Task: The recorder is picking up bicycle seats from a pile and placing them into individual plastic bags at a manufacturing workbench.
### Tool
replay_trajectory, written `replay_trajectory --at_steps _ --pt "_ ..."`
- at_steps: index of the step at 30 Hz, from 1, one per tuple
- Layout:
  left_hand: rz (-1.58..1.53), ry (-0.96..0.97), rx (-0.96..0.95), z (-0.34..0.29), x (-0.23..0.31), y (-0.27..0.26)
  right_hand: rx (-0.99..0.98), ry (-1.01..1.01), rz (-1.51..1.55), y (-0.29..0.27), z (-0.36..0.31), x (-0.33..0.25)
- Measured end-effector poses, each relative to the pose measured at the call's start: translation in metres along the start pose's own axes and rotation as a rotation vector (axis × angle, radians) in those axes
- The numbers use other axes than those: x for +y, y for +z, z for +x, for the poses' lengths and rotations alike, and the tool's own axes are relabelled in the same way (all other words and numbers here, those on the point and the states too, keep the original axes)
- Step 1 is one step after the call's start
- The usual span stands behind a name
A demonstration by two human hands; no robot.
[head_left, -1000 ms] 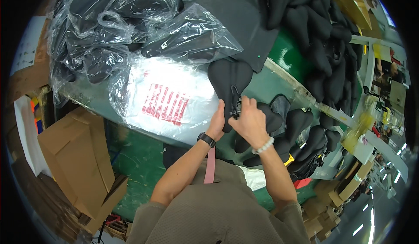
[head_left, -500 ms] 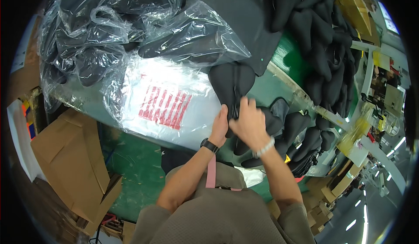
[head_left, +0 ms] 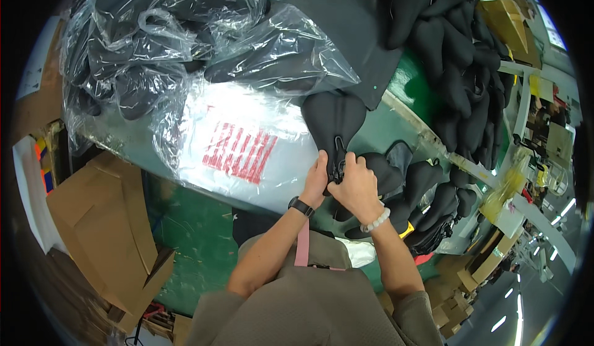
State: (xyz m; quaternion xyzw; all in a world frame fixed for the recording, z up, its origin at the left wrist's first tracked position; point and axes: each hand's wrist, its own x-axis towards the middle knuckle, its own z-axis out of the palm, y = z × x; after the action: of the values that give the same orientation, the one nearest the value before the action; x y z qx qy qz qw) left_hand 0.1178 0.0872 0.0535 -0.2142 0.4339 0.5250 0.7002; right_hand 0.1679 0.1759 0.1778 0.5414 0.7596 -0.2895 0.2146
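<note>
A black bicycle seat cover [head_left: 331, 114] lies in front of me, its wide end away from me and its narrow nose toward my body. A looped black drawstring [head_left: 338, 143] stands out along its middle. My left hand [head_left: 315, 179] is closed on the left side of the nose, thumb upward. Against the right side, my right hand [head_left: 357, 184] has its fingers curled round the gathered cord at the nose; the fingertips are partly hidden. Under the cover's left edge is a stack of clear plastic bags [head_left: 266, 114] with red printing.
Bagged black seat covers [head_left: 142, 43] pile up at the far left. Loose seat covers [head_left: 427, 188] lie right of my hands, and a larger heap [head_left: 464, 67] stands at the far right. An open cardboard box [head_left: 102, 210] is at the left, beside the table's front edge [head_left: 204, 191].
My right hand has come down from above the cover and closed at its nose. The drawstring loop now stands out more plainly. The whole view has shifted slightly.
</note>
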Motion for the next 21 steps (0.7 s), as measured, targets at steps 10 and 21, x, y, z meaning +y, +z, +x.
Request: replay_trajectory --at_steps 10,21 --pt "0.171 -0.075 -0.112 0.0 0.009 -0.007 0.232 -0.049 0.272 -0.03 0.114 0.041" --pt "1.523 1.169 -0.126 0.0 -0.038 -0.06 0.604 0.089 -0.062 0.037 0.115 0.223"
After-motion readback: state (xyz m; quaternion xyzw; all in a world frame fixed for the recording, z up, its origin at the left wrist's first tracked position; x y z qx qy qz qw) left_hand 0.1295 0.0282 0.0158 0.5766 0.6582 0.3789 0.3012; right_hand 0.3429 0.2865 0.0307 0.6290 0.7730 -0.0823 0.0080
